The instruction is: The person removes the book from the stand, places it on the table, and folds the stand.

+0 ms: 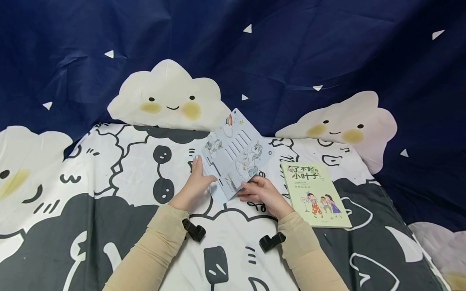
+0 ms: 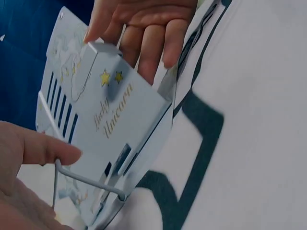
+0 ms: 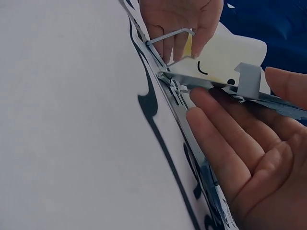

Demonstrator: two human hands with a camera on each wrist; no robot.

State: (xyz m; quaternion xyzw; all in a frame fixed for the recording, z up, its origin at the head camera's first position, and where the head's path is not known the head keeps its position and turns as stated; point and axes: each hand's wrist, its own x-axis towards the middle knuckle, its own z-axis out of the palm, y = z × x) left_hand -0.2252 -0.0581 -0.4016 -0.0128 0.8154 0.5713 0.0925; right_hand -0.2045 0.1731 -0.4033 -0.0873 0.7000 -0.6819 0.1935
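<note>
A pale blue metal book stand (image 1: 233,161), printed with unicorns, a rainbow and the words "Lucky Unicorn", is tilted between both hands above the bed. Slots run through its panel. My left hand (image 1: 193,186) holds the stand's left side, its thumb against the bent wire bracket (image 2: 88,181) in the left wrist view. My right hand (image 1: 267,196) grips the lower right part, with several fingers (image 3: 228,129) under the panel and the thumb above it. Near that thumb a small folded metal tab (image 3: 249,80) sticks up from the panel's edge.
A light green book (image 1: 316,198) with cartoon children on its cover lies right of the right hand. Beneath everything spreads a black-and-white patterned sheet (image 1: 142,161). Behind it stands a dark blue cloth (image 1: 284,48) with cloud-shaped cushions (image 1: 171,89).
</note>
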